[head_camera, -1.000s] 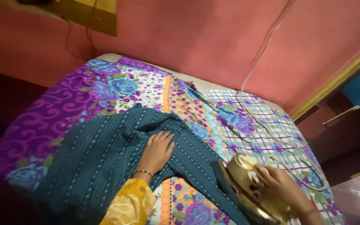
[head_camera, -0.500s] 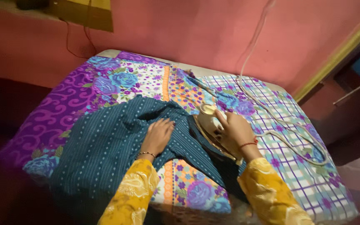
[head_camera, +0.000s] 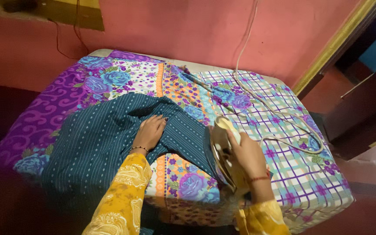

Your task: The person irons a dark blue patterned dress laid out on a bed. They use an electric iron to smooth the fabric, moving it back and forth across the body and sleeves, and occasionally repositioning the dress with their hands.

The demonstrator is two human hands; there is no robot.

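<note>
A dark teal dotted garment [head_camera: 96,139] lies spread over a table covered with a floral purple, blue and orange sheet [head_camera: 292,174]. My left hand [head_camera: 149,130] presses flat on the garment near its middle, fingers apart. My right hand [head_camera: 245,152] grips the handle of a cream and gold clothes iron [head_camera: 223,150]. The iron rests on the garment's right edge, tipped so its soleplate faces left. Both my sleeves are yellow with a pale pattern.
The iron's white cord [head_camera: 279,126] loops across the checked right part of the sheet and runs up the pink wall [head_camera: 188,30]. A yellow box with wires [head_camera: 70,15] hangs on the wall at upper left. A dark doorway [head_camera: 362,100] opens at right.
My right hand carried the iron from the lower right onto the garment, then drew it back a little toward me. My left hand stayed pressed on the cloth.
</note>
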